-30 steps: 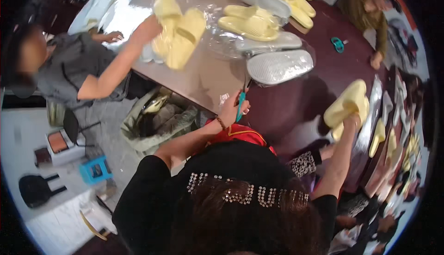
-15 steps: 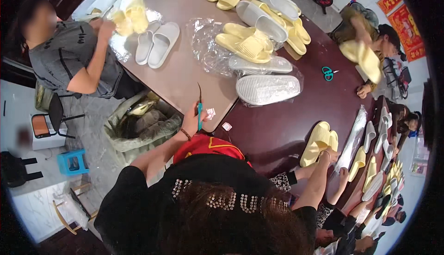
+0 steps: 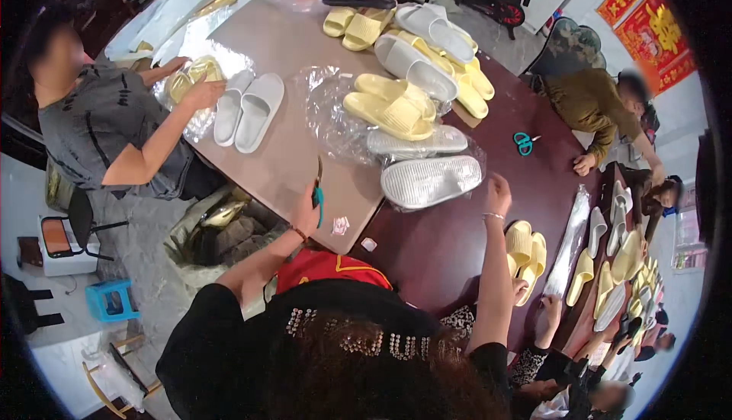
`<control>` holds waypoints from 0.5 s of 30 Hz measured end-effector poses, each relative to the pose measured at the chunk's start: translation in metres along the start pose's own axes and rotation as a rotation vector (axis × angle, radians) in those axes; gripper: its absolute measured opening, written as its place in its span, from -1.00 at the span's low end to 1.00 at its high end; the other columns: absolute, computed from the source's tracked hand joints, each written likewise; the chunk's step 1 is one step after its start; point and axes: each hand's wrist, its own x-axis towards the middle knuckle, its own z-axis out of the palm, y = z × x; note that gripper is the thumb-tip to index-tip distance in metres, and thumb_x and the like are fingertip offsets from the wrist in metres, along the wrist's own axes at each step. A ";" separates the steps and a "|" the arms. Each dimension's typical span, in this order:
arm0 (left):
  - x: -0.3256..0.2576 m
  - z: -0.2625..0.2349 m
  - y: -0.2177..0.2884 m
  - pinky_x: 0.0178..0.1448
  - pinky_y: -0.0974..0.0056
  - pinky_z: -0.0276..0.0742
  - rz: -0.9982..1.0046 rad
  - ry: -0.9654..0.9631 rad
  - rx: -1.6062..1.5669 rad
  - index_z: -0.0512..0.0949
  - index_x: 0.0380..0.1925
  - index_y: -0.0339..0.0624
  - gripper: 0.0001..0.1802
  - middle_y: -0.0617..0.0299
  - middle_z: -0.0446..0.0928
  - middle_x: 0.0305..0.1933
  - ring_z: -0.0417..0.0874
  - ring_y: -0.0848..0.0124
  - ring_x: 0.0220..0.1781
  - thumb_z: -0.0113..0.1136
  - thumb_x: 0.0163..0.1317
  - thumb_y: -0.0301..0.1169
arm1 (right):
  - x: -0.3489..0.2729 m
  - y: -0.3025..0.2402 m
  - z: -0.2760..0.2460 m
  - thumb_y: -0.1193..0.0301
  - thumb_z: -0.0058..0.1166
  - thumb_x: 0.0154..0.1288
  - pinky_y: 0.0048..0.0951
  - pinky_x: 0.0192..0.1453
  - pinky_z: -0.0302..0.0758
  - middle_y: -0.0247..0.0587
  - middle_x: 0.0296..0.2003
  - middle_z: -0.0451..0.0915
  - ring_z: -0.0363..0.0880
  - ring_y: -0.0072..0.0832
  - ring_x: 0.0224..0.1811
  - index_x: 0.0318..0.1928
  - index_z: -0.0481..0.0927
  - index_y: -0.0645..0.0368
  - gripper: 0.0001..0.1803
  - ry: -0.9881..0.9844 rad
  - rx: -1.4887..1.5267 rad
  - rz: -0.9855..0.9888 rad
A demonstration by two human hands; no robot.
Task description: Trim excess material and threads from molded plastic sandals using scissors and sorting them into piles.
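My left hand is closed round teal-handled scissors, their dark blade pointing away from me over the table's tan part. Two small printed paper slips, a label and another label, lie to its right. My right hand is raised over the dark red part, fingers loosely bent, with nothing visible in it. Left of it, a grey slipper lies sole up in clear plastic. Yellow slippers stand right of my right forearm, a neighbour's hand at their near end.
More yellow and grey slippers are heaped ahead. A person at left handles bagged yellow slippers beside a grey pair. Other scissors lie on the far right. Clear plastic bags and a row of slippers line the right side.
My right hand has left the yellow slippers and moved left and away from me, toward the bagged grey slipper. My left hand keeps the scissors. The person at far right has put down the yellow slippers.
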 end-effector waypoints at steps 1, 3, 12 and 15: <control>0.005 -0.008 0.003 -0.05 0.10 0.30 0.073 0.042 0.136 0.20 0.05 -0.19 -0.42 -0.03 0.36 -0.20 0.37 0.04 -0.11 0.07 -0.06 -0.53 | 0.005 -0.022 0.015 0.51 0.00 0.05 -0.55 -0.16 0.39 -0.18 -0.32 0.54 0.49 -0.51 -0.28 -0.18 0.49 0.23 -0.74 -0.031 0.077 0.006; 0.017 -0.024 0.009 -0.05 0.11 0.29 0.019 -0.050 0.238 0.21 0.05 -0.11 -0.37 -0.03 0.33 -0.16 0.33 0.02 -0.06 0.11 -0.13 -0.52 | 0.026 -0.043 0.046 0.46 0.01 0.06 -0.56 -0.17 0.38 -0.16 -0.32 0.54 0.49 -0.53 -0.25 -0.17 0.48 0.24 -0.73 -0.145 0.211 -0.056; 0.047 -0.048 -0.060 0.09 0.02 0.10 0.316 -0.041 0.625 0.24 0.03 0.02 -0.26 0.09 0.28 -0.15 0.24 0.12 0.01 0.23 -0.32 -0.38 | 0.126 -0.135 0.214 0.24 0.09 -0.07 -0.37 -0.01 0.34 0.06 -0.21 0.48 0.43 -0.16 -0.10 -0.07 0.42 0.22 -0.49 -0.372 -0.230 -0.109; 0.051 -0.051 -0.056 0.08 0.00 0.09 0.277 -0.082 0.561 0.27 0.00 0.01 -0.27 0.08 0.28 -0.17 0.25 0.10 0.00 0.23 -0.34 -0.35 | 0.154 -0.137 0.263 0.22 0.13 -0.11 -0.32 0.05 0.30 0.17 -0.16 0.43 0.40 -0.08 -0.07 0.05 0.30 0.21 -0.34 -0.294 -0.283 -0.084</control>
